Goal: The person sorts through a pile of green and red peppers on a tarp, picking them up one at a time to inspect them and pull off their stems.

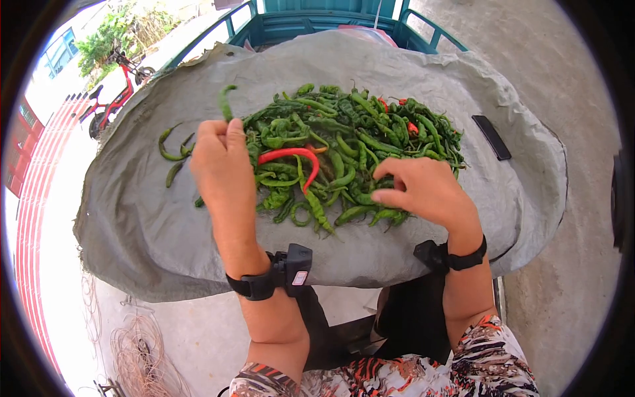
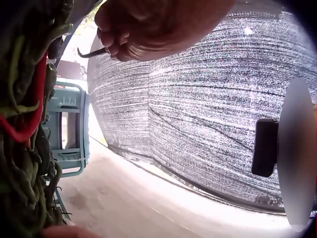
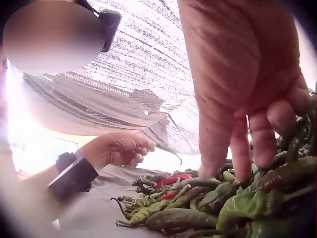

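Note:
In the head view, my left hand (image 1: 225, 162) pinches a green chili pepper (image 1: 225, 102) between thumb and fingers, raised over the left side of the pepper pile. The left wrist view shows that pepper's dark, curved end (image 2: 92, 52) sticking out of the fingers. My right hand (image 1: 423, 188) is at the front right of the green pepper pile (image 1: 344, 142), thumb and fingers apart. Its fingertips reach down to the peppers in the right wrist view. A long red chili pepper (image 1: 286, 153) lies on the pile between the hands.
A few green peppers (image 1: 173, 156) lie apart on the left of the grey sheet (image 1: 145, 218). A black phone (image 1: 491, 137) lies to the right of the pile. Blue rails (image 1: 436, 38) stand behind the sheet, and a red bicycle (image 1: 119, 99) is farther left.

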The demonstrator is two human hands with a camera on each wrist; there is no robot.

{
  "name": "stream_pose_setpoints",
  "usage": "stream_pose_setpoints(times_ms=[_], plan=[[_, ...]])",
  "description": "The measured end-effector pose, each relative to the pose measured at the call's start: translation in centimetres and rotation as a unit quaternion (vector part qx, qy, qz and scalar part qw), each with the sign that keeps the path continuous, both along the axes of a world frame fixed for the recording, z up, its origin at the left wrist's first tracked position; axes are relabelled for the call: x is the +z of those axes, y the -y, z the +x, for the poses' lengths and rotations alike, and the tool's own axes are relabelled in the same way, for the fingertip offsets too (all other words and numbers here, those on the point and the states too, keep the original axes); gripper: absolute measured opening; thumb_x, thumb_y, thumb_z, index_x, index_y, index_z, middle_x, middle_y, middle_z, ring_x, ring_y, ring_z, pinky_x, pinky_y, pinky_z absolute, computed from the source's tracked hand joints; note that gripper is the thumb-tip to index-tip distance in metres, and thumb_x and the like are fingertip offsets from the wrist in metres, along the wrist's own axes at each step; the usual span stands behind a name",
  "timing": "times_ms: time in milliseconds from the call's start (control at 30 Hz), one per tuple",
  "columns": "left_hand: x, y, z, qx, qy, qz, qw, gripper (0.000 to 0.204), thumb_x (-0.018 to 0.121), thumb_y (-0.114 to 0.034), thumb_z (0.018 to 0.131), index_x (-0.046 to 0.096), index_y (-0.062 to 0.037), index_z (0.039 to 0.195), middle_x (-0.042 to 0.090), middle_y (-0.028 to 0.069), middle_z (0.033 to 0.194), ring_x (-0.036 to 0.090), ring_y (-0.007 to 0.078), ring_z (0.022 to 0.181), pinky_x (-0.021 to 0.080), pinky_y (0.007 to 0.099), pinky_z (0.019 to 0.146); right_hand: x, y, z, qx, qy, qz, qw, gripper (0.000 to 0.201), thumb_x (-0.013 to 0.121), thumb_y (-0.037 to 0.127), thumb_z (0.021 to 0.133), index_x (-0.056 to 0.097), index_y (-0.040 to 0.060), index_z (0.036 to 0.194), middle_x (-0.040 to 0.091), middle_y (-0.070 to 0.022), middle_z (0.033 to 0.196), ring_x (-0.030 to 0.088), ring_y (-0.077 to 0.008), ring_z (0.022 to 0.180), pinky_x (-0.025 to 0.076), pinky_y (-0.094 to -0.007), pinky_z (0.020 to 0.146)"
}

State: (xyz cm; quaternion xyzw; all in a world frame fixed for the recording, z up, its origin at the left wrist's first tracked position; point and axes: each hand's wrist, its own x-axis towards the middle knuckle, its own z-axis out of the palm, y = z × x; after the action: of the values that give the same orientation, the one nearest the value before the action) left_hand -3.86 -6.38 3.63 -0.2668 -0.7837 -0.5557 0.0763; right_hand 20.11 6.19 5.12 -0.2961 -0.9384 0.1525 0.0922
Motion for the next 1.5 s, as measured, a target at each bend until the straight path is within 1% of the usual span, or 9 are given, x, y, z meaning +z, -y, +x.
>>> stream_pose_setpoints(times_ms=[100,233,533,700,867,1033,1267,1400,1500], plan=[[0.3,0.1,0.3,0.019,-0.06,0.0,0.998,0.03,0.067,-0.016,0.092,0.062,0.0025,0.115,0.061,0.0092,0.067,0.059,0.0217,0.063,0.047,0.035,0.066,-1.0,-1.0,0.3,0.023,0.013,-0.014,1.0,0.022,0.073,0.026,0.08,0.07,0.0098,0.094,0.066,-0.0072,0.073,0.066,-0.0241,0.07,0.048,-0.0367,0.063],[0.2,-0.2,1.0,-0.116,-0.033,0.022,0.992,0.029,0.066,-0.017,0.093,0.063,0.0038,0.113,0.056,-0.0008,0.068,0.05,0.0057,0.059,0.042,0.024,0.054,-0.4,-0.7,0.4,0.034,0.017,-0.04,0.998,0.016,0.07,0.023,0.08,0.068,0.0088,0.087,0.067,-0.0086,0.077,0.066,-0.029,0.077,0.049,-0.0416,0.068],[-0.4,-1.9,4.9,-0.451,-0.041,-0.085,0.887,0.031,0.068,-0.008,0.086,0.063,0.0005,0.115,0.055,0.0038,0.066,0.051,0.0109,0.06,0.043,0.0298,0.057,-0.8,-1.5,0.5,0.044,-0.077,-0.021,0.996,0.011,0.071,0.016,0.08,0.069,0.0066,0.086,0.061,-0.0067,0.07,0.061,-0.0222,0.067,0.046,-0.0361,0.062],[0.0,-2.5,6.8,-0.432,-0.104,-0.142,0.885,0.029,0.069,-0.019,0.085,0.065,-0.0021,0.108,0.06,0.014,0.066,0.06,0.0248,0.062,0.045,0.0369,0.059,0.9,-1.1,0.2,-0.012,-0.21,-0.205,0.956,0.014,0.068,0.016,0.088,0.069,0.0028,0.087,0.051,0.0038,0.066,0.046,-0.0066,0.06,0.038,-0.0242,0.056],[0.5,-1.5,5.6,-0.321,-0.084,-0.088,0.939,0.023,0.067,-0.018,0.087,0.066,-0.0019,0.103,0.06,0.0133,0.066,0.059,0.0212,0.059,0.043,0.0364,0.057,0.1,-1.7,-0.4,-0.021,-0.332,-0.361,0.871,0.019,0.064,0.019,0.094,0.067,0.0025,0.103,0.061,0.0022,0.079,0.047,-0.0046,0.058,0.037,-0.021,0.054],[1.6,0.2,2.7,-0.086,-0.054,-0.053,0.993,0.03,0.066,-0.018,0.088,0.067,-0.0023,0.113,0.061,0.0108,0.066,0.06,0.0197,0.06,0.046,0.0354,0.061,-1.4,-2.9,-1.8,-0.039,-0.302,-0.121,0.945,0.03,0.066,0.021,0.09,0.064,0.0035,0.114,0.066,-0.0077,0.108,0.062,-0.018,0.093,0.049,-0.0319,0.084],[-0.3,-0.2,1.1,-0.112,-0.04,-0.082,0.989,0.042,0.067,-0.02,0.087,0.062,-0.0023,0.125,0.068,0.0122,0.073,0.067,0.0286,0.072,0.05,0.0386,0.07,-0.6,-5.9,-7.2,-0.022,-0.191,0.156,0.969,0.041,0.067,0.028,0.088,0.061,0.0112,0.125,0.062,-0.0174,0.125,0.056,-0.0359,0.118,0.044,-0.0458,0.099],[0.8,-0.2,2.3,-0.162,-0.017,-0.08,0.983,0.035,0.065,-0.02,0.089,0.065,-0.0048,0.12,0.071,0.0131,0.079,0.068,0.0288,0.076,0.05,0.0384,0.07,-1.7,-8.9,-9.7,-0.08,-0.016,0.052,0.995,0.055,0.07,0.036,0.086,0.053,0.0155,0.134,0.066,-0.0193,0.119,0.058,-0.0386,0.116,0.046,-0.05,0.094],[0.4,-0.6,2.3,-0.193,-0.022,-0.077,0.978,0.033,0.065,-0.021,0.089,0.065,-0.0044,0.118,0.072,0.0134,0.083,0.069,0.0296,0.078,0.051,0.0383,0.071,-3.0,-9.9,-9.8,-0.032,-0.077,0.02,0.996,0.057,0.073,0.033,0.083,0.053,0.0179,0.134,0.068,-0.0195,0.114,0.063,-0.0376,0.108,0.047,-0.0487,0.092]])
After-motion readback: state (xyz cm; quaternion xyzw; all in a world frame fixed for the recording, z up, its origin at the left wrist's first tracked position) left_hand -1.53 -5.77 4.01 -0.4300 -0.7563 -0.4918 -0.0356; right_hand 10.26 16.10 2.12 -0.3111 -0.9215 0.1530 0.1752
